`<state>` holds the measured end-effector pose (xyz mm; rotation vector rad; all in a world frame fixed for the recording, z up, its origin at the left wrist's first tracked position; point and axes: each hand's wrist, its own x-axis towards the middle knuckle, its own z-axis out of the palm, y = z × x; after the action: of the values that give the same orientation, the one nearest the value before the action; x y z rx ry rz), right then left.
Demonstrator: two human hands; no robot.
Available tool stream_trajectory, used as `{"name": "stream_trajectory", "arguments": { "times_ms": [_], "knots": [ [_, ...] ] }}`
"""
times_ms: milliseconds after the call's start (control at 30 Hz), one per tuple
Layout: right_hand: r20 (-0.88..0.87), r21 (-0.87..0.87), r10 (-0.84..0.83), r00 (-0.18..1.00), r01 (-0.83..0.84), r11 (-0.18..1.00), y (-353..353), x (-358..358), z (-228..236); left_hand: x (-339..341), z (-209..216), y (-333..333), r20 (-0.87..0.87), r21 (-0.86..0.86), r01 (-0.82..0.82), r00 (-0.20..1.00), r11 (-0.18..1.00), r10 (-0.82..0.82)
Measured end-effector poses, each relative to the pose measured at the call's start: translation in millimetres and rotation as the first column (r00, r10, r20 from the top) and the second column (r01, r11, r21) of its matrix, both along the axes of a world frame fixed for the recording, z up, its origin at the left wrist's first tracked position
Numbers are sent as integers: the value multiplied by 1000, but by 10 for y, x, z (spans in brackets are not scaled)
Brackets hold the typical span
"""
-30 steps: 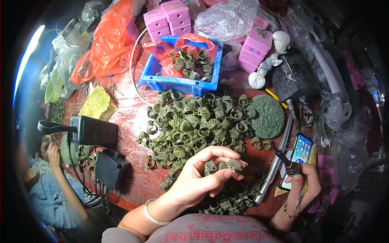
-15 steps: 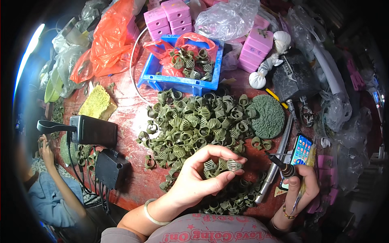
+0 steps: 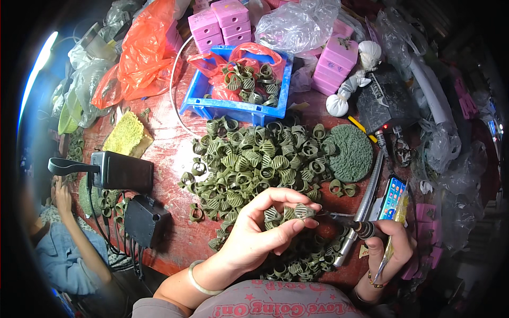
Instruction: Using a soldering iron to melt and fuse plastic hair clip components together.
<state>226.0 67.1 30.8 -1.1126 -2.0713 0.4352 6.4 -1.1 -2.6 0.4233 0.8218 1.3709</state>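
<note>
My left hand (image 3: 265,225), a pale bangle on its wrist, pinches a few green ring-shaped pieces (image 3: 304,211) with striped openwork tops between thumb and fingers. My right hand (image 3: 392,246) grips a dark pen-like tool (image 3: 366,229) with a corded end, and its thin tip points left, close to the pieces. Whether tip and piece touch is too small to tell. A slim metal tool (image 3: 383,262) also lies along the right palm. Beyond my left hand spreads a large heap of similar green ring pieces (image 3: 260,159); more lie below my hands.
A blue bin (image 3: 249,112) with red plastic and ring pieces stands behind the heap. Right of it are a green round pad (image 3: 350,153), a metal ring stick (image 3: 347,249), a phone (image 3: 391,199) and a black box (image 3: 387,100). A co-worker's arm (image 3: 79,244) shows at left.
My right hand has turned the pen tool, and its tip has swung left and down toward the ring pieces. A red light now shows on the black box. My left hand has barely shifted.
</note>
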Motion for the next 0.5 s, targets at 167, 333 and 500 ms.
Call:
{"name": "stream_trajectory", "arguments": {
  "times_ms": [167, 333, 500],
  "knots": [
    [24, 16, 11, 1000, -11, 1000, -4, 3, -16, -11, -27, -7, -2, 20, -3, 1000, 1000, 3],
    [37, -32, 12, 999, -11, 999, -4, 30, -12, 17, -17, 11, -10, 10, -1, 1000, 1000, 1],
    [63, -31, 32, 997, -30, 999, -9, 40, -20, 5, -4, 3, -8, 6, -5, 1000, 1000, 5]
  ]
}}
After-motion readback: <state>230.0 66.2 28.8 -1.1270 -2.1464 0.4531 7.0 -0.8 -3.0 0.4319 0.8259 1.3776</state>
